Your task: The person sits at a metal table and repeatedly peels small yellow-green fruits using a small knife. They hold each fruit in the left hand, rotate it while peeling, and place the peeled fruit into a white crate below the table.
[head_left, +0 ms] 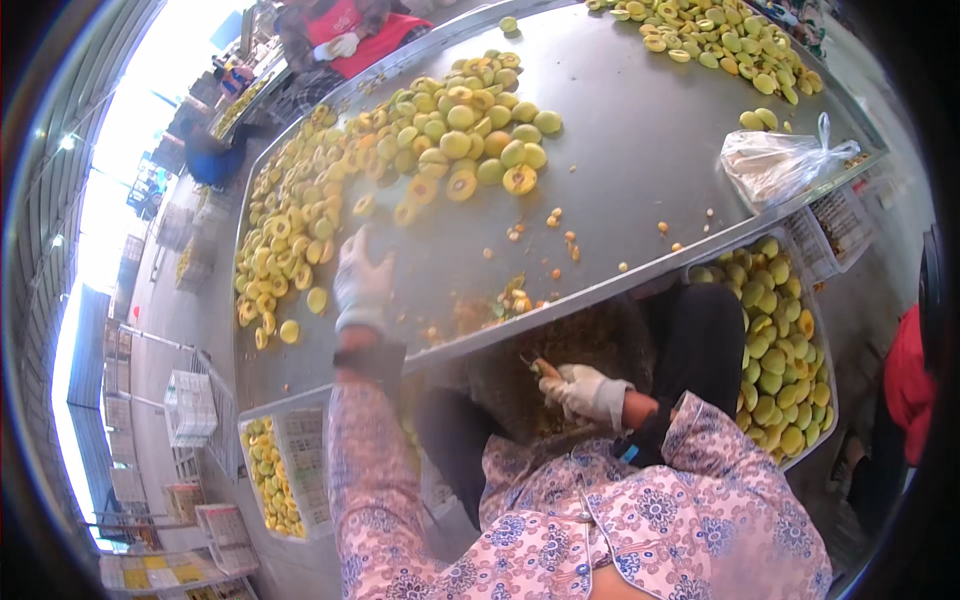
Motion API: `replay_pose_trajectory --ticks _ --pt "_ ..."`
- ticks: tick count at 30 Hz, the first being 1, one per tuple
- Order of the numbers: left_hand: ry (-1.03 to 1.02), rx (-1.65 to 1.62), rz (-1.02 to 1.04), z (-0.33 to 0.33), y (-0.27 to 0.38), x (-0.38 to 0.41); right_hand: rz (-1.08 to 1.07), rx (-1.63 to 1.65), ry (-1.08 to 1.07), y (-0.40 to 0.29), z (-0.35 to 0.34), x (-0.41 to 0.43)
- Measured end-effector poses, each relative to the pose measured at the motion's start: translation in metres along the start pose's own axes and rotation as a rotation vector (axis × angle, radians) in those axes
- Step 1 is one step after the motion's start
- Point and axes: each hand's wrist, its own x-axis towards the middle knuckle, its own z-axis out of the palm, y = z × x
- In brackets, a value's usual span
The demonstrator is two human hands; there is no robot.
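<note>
My left hand [364,274], in a white glove, is stretched over the metal table [607,142] with its fingers spread, just below a loose fruit half [364,205]. Beyond it lies a large heap of halved yellow-green stone fruit [442,135]. My right hand [586,391], gloved too, is over my lap, below the table's edge. It is closed around a small tool with an orange-brown handle [546,368]; the tool's tip is small and its kind cannot be told. Fruit stones and scraps [516,300] lie near the table's front edge.
A crate of whole-looking fruit [780,360] stands at my right, another crate of fruit [274,480] at lower left. A clear plastic bag [776,165] sits at the table's right end, near a second fruit heap [720,41]. Across the table is a person in a red apron [364,37].
</note>
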Motion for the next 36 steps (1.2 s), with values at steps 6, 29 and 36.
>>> replay_pose_trajectory --ticks 6,29,36 --pt "-0.190 -0.013 -0.036 0.126 0.067 0.115 -0.043 0.004 0.042 0.011 -0.017 0.015" --pt "0.229 -0.952 0.020 -0.013 0.126 -0.145 -0.227 -0.014 -0.131 -0.077 0.062 -0.085" --pt "0.162 -1.636 -0.308 -0.034 0.135 -0.181 -0.299 -0.027 -0.111 -0.061 0.081 -0.088"
